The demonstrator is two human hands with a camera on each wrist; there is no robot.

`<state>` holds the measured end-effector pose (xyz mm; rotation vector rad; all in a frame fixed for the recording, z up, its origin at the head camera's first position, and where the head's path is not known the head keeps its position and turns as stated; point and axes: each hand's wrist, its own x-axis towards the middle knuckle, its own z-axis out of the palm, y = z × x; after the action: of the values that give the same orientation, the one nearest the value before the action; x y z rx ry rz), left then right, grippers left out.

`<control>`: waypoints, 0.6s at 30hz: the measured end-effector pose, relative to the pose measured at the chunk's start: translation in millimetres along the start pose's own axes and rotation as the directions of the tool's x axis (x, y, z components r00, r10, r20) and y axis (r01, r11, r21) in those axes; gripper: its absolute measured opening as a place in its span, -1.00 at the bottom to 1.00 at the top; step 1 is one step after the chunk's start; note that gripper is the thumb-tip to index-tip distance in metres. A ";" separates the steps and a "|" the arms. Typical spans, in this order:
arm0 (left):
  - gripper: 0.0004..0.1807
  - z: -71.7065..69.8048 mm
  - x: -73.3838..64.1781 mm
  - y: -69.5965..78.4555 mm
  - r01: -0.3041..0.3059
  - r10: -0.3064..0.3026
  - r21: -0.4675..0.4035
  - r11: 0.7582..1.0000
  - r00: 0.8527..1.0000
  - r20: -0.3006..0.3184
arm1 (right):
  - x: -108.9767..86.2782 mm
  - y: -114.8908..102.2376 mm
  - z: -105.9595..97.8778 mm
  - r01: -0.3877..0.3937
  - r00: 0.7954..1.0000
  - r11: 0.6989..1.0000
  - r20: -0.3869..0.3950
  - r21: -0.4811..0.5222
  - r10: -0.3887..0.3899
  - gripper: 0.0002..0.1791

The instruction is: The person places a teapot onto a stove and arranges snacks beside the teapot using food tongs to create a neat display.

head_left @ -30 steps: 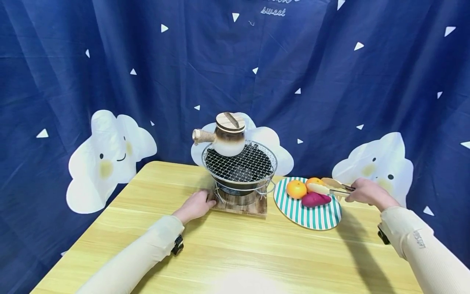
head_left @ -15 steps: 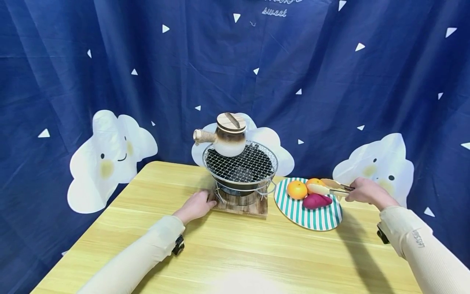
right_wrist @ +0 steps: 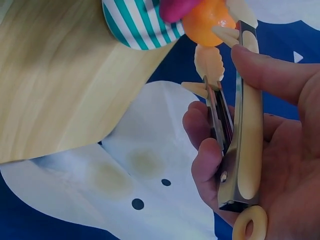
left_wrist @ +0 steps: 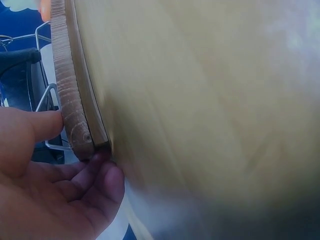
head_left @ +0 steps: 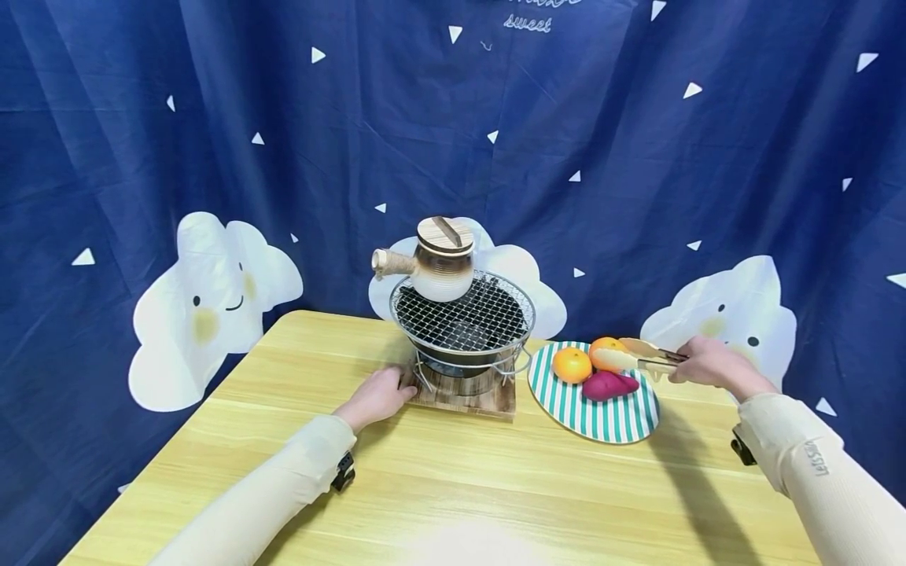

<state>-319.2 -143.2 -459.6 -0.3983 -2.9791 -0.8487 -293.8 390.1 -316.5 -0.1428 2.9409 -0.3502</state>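
My left hand (head_left: 377,395) holds the left corner of a burnt-brown wooden board (head_left: 467,401). Its thumb lies on the upper face in the left wrist view, with curled fingers under the edge. A round wire-mesh grill (head_left: 484,314) stands on this board. On the right, my right hand (head_left: 716,366) grips a pair of cream-tipped metal tongs (right_wrist: 247,110), thumb on one arm and fingers round the other. The tong tips stand apart on either side of the rear orange (right_wrist: 207,22). A second orange (head_left: 572,365) and a purple sweet potato (head_left: 609,386) share the striped plate (head_left: 602,428).
A brown-and-white clay pot (head_left: 442,275) with a wooden lid and a rope-wrapped side handle sits at the back of the mesh. All this is on a light wooden table (head_left: 453,479). Behind its far edge hangs a blue curtain (head_left: 453,118) with clouds and triangles.
My right hand and the tongs have shifted slightly to the right, and the tong arms lie at a slightly different angle by the rear orange. The left hand stays at the board's corner.
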 end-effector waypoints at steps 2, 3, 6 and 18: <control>-0.83 0.6 0.0 -0.8 -0.001 0.001 0.000 1.000 1.000 -0.002 | -0.6 0.1 -3.0 -0.002 1.000 1.000 0.001 -0.018 0.002 -0.75; -0.84 0.8 -0.1 -1.1 -0.001 0.001 0.001 1.000 1.000 -0.002 | -0.9 0.1 -4.5 -0.003 1.000 1.000 0.002 -0.027 0.003 -0.74; -0.84 0.8 0.3 -0.4 -0.002 0.002 0.000 1.000 1.000 -0.006 | -2.5 -0.5 -10.7 0.005 1.000 0.999 0.001 -0.047 -0.005 -0.74; -0.82 1.6 -0.3 -0.3 0.019 -0.019 0.001 1.000 1.000 -0.004 | -15.4 -13.2 -38.2 0.037 0.999 0.996 -0.026 -0.075 -0.039 -0.73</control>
<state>-318.9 -142.7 -461.1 -0.3690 -2.9845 -0.8484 -284.8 387.7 -274.3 -0.2060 2.9828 -0.2498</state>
